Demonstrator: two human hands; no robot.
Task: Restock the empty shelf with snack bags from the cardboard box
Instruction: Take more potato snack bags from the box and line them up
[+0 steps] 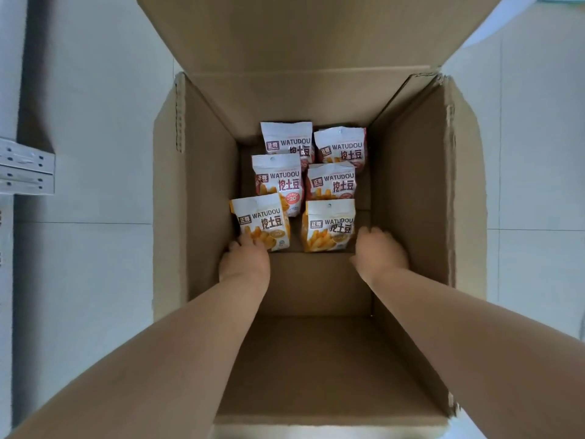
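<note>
Left hand (245, 259), right hand (380, 253) — bare.

Snack bags (329, 226) (six) in cardboard box (411, 185)

We count six snack bags (278, 182) in one cardboard box (411, 191): two orange bags (329, 224) nearest its near wall and four red bags (343, 147) behind them. We also count two hands, a left hand (245, 259) and a right hand (380, 251).
</note>
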